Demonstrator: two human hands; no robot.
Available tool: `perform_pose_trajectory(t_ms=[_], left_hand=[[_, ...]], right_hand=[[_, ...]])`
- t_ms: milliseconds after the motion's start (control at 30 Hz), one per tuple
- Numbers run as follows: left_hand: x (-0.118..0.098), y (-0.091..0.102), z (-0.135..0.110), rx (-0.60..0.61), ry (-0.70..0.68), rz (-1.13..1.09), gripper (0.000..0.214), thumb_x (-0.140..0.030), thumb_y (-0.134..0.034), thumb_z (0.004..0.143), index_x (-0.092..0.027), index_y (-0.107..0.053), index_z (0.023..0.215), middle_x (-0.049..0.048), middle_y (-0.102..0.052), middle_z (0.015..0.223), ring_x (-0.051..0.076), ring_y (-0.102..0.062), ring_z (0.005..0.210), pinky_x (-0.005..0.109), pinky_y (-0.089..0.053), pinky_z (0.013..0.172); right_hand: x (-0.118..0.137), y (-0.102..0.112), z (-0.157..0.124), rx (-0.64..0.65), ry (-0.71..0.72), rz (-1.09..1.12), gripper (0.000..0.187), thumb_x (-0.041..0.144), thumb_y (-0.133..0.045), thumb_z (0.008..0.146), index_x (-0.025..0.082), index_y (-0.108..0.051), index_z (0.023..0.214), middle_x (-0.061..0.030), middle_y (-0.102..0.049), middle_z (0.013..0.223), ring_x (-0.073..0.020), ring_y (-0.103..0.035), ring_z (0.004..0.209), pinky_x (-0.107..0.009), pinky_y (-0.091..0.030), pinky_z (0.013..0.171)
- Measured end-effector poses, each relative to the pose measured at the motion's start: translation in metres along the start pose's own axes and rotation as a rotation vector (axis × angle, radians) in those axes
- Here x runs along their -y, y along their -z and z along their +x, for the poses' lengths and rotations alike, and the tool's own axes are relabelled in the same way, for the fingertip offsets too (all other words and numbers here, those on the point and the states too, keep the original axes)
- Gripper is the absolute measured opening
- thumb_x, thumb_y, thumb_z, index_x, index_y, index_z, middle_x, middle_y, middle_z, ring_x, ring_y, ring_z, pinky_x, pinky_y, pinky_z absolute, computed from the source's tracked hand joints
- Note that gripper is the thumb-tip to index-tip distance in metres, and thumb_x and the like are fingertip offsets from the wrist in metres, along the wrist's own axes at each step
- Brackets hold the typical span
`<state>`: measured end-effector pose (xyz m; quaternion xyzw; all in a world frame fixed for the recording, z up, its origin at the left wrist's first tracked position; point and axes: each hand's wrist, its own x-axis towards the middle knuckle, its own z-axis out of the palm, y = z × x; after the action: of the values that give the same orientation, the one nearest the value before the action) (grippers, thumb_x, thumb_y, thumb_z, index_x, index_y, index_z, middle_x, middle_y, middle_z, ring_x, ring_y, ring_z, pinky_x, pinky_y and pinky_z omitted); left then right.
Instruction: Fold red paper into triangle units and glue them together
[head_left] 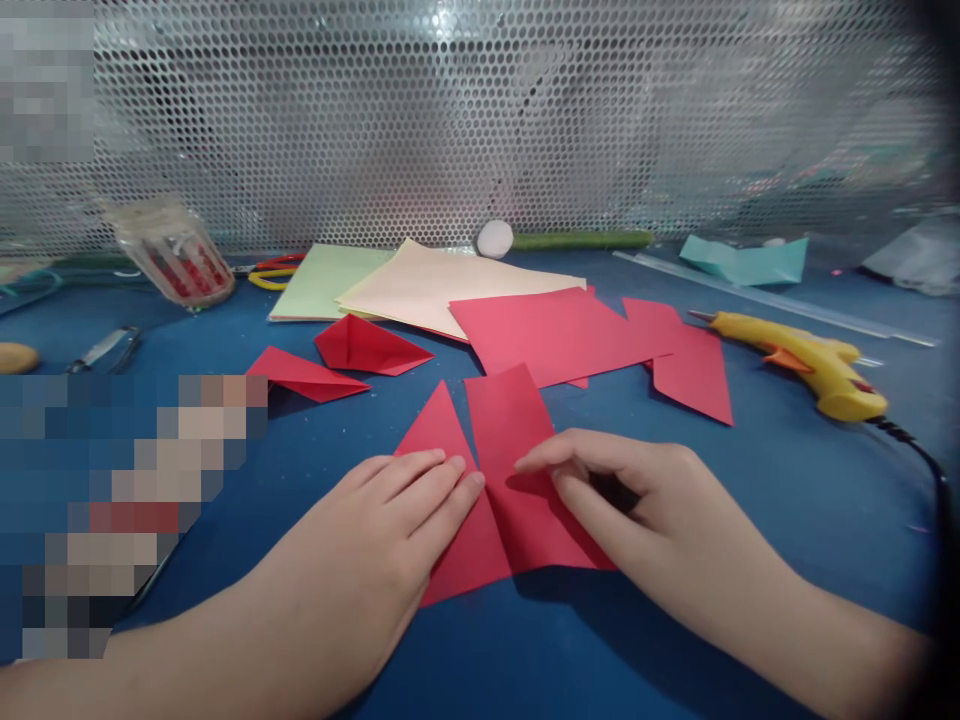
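A sheet of red paper [517, 520] lies in front of me on the blue table, with its left corner folded over into a pointed flap. My left hand [405, 520] rests flat on that folded flap, fingers stretched out along the slanting edge. The right part of the sheet is raised and bends upward from the middle crease. At its right edge, my right hand [630, 500] has the paper between thumb and index finger; the other fingers are curled and partly hidden. Two folded red paper pieces [375, 347] lie beyond my left hand.
More red sheets [555, 335] lie behind, beside cream paper [450, 285] and green paper [322, 280]. A yellow glue gun [802, 360] with a black cord is at right. A jar [176, 255], scissors [277, 272] and a box cutter [105, 350] stand or lie left. Perforated metal [375, 120] rises behind.
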<state>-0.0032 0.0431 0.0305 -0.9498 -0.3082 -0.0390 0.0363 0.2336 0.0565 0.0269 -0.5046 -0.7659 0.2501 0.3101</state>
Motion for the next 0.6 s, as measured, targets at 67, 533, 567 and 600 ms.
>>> perform_pose_trajectory(t_ms=[67, 533, 567, 600], left_hand=[[0.000, 0.001, 0.000, 0.003, -0.010, -0.010, 0.062, 0.002, -0.032, 0.084, -0.007, -0.054, 0.142, 0.0135, -0.063, 0.142, 0.031, -0.063, 0.125, 0.049, -0.058, 0.095], [0.002, -0.006, -0.006, -0.006, -0.010, 0.042, 0.065, -0.010, -0.049, 0.082, -0.015, -0.049, 0.146, 0.0198, -0.061, 0.139, 0.039, -0.060, 0.123, 0.057, -0.055, 0.093], [0.001, -0.007, -0.006, -0.012, -0.015, 0.055, 0.065, -0.011, -0.052, 0.081, -0.015, -0.050, 0.145, 0.0205, -0.061, 0.138, 0.040, -0.060, 0.123, 0.057, -0.056, 0.092], [0.000, -0.007, -0.005, -0.006, -0.020, 0.071, 0.065, -0.013, -0.053, 0.080, -0.015, -0.050, 0.145, 0.0210, -0.061, 0.138, 0.040, -0.060, 0.123, 0.056, -0.056, 0.092]], right_hand=[[-0.001, 0.000, -0.001, 0.004, 0.015, -0.010, 0.031, 0.017, -0.046, 0.088, 0.026, -0.076, 0.086, 0.0034, -0.080, 0.081, -0.0144, -0.075, 0.068, -0.022, -0.057, 0.060], [-0.001, 0.004, 0.002, 0.027, 0.066, -0.040, 0.037, 0.010, -0.045, 0.085, 0.025, -0.078, 0.084, 0.0029, -0.082, 0.085, -0.0168, -0.078, 0.072, -0.023, -0.061, 0.063], [-0.001, 0.004, 0.002, 0.029, 0.073, -0.044, 0.037, 0.010, -0.045, 0.085, 0.025, -0.078, 0.084, 0.0028, -0.082, 0.085, -0.0171, -0.079, 0.073, -0.024, -0.061, 0.063], [-0.002, 0.004, 0.001, 0.028, 0.081, -0.049, 0.037, 0.010, -0.044, 0.085, 0.025, -0.079, 0.084, 0.0027, -0.082, 0.085, -0.0174, -0.079, 0.073, -0.024, -0.062, 0.063]])
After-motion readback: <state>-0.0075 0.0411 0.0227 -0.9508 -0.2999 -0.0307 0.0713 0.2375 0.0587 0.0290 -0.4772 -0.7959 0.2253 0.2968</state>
